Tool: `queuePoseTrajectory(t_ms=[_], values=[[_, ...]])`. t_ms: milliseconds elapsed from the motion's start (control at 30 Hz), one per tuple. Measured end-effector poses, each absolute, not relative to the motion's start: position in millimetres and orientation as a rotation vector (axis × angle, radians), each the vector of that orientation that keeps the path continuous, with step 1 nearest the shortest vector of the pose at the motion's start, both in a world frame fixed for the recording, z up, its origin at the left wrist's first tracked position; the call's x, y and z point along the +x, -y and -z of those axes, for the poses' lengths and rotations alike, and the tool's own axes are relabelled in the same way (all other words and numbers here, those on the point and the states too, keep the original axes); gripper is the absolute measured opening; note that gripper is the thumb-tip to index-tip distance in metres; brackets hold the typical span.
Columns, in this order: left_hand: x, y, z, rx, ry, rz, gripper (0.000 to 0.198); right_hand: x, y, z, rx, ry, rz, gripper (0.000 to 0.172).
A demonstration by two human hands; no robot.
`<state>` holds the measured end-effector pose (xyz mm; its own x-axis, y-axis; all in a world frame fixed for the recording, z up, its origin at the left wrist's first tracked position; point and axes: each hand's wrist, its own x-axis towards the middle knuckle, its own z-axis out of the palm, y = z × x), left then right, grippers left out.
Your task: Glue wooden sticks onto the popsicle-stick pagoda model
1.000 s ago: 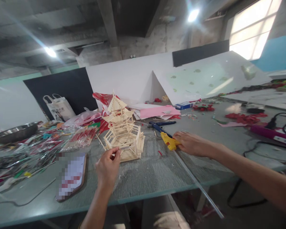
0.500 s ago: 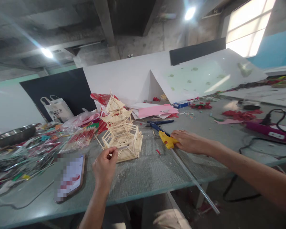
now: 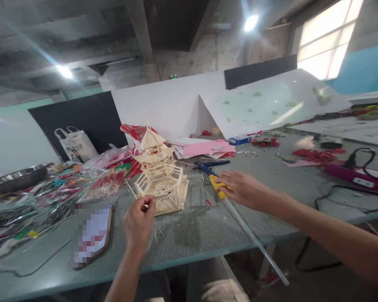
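A pagoda model [image 3: 159, 172] built of thin wooden sticks stands on the grey table [image 3: 195, 230]. My left hand [image 3: 139, 224] is closed in a pinch at the model's front lower edge, and what it pinches is too small to make out. My right hand [image 3: 242, 188] lies over a yellow and blue glue gun [image 3: 214, 181] to the right of the model, fingers curled on its yellow body.
A phone [image 3: 91, 235] lies at the front left. Packets of red sticks [image 3: 108, 182], plastic bags and a metal bowl [image 3: 17, 178] crowd the left side. Pink paper [image 3: 203, 147], red scraps [image 3: 315, 156], a purple device [image 3: 355, 176] with a cable, and white boards [image 3: 264, 100] are at the back and right.
My right hand has slid a little left and forward over the glue gun, covering more of its yellow body. My left hand stays pinched at the model's base.
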<state>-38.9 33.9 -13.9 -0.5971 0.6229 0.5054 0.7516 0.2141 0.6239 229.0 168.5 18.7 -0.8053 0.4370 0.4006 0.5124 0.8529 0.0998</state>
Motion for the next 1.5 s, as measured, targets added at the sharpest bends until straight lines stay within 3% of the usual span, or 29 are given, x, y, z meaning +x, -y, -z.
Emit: queuePoseTrajectory(t_ms=[467, 1500], values=[[-39, -33, 15, -1.334, 2.307, 1.4, 0.024, 127, -131, -17, -0.47, 2.744, 0.335, 0.018], [-40, -34, 18, -1.346, 2.268, 1.405, 0.02, 116, -121, -20, -0.496, 2.757, 0.351, 0.018]])
